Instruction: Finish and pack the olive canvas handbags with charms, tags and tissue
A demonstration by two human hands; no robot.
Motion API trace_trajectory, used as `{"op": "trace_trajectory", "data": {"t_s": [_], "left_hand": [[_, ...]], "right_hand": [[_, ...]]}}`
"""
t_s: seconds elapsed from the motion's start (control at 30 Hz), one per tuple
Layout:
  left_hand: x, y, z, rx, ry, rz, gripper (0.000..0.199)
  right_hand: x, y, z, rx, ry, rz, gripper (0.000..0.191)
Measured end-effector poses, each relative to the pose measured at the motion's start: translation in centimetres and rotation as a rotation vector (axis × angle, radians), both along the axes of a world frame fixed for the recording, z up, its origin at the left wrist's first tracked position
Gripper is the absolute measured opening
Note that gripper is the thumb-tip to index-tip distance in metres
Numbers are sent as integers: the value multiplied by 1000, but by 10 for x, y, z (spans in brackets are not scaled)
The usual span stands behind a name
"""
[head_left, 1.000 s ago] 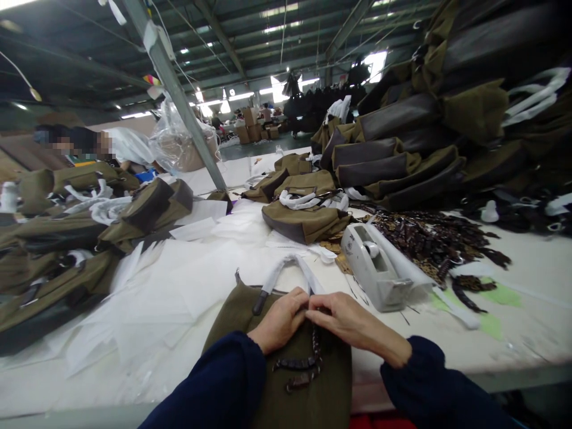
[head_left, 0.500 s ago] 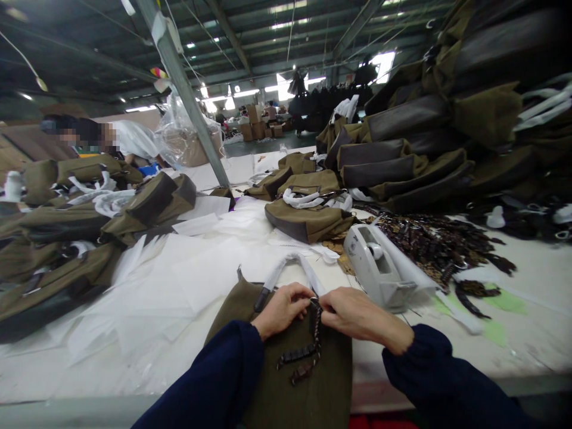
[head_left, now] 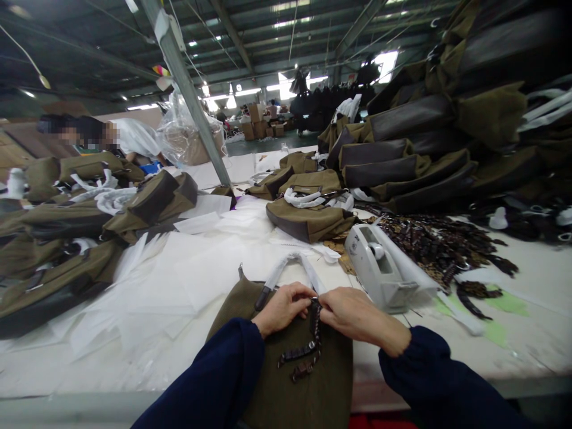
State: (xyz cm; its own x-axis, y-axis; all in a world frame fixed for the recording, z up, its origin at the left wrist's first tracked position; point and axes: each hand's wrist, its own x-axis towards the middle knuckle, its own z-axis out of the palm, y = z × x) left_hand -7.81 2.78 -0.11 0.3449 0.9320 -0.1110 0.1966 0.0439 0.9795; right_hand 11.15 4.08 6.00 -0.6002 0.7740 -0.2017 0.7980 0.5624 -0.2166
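An olive fabric bag (head_left: pixel 254 357) lies in front of me, hanging over the table's near edge. Its handle (head_left: pixel 290 260) is wrapped in white material and arches up behind my hands. A dark braided charm (head_left: pixel 317 333) with two beaded tails rests on the bag, its top end at a metal ring. My left hand (head_left: pixel 286 308) pinches at that ring from the left. From the right, my right hand (head_left: pixel 351 314) closes its fingers on the top of the charm. The fingertips hide the exact joint between ring and handle.
A grey tape dispenser (head_left: pixel 379 274) stands right of the bag, before a heap of dark braided charms (head_left: pixel 429 244). White sheets (head_left: pixel 156 286) spread over the left table. Olive bags (head_left: pixel 402 161) are piled at right and left. A person (head_left: pixel 134 137) bends at far left.
Both hands stay at the top of the charm with only slight finger movement. The whole view has shifted a little.
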Motion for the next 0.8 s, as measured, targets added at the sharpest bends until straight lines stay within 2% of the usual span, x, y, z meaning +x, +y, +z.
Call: {"op": "trace_trajectory", "data": {"t_s": [0.23, 0.4, 0.53, 0.57, 0.63, 0.7, 0.8], "left_hand": [[1, -1, 2, 3, 66, 38, 18], [-7, 0, 14, 93, 157, 83, 12], [-14, -2, 34, 121, 173, 111, 15], [-15, -5, 40, 119, 163, 120, 15], [-13, -11, 51, 83, 106, 136, 16], [-7, -19, 60, 12, 1, 144, 18], [7, -29, 66, -70, -187, 144, 21]], "right_hand": [[-3, -2, 0, 9, 23, -1, 24], [6, -6, 3, -8, 127, 16, 20], [22, -9, 12, -69, 231, -14, 50], [27, -8, 14, -79, 250, -23, 52], [35, -5, 18, -92, 249, -35, 40], [40, 0, 21, -91, 137, -60, 26], [42, 6, 23, -36, -42, -96, 21]]}}
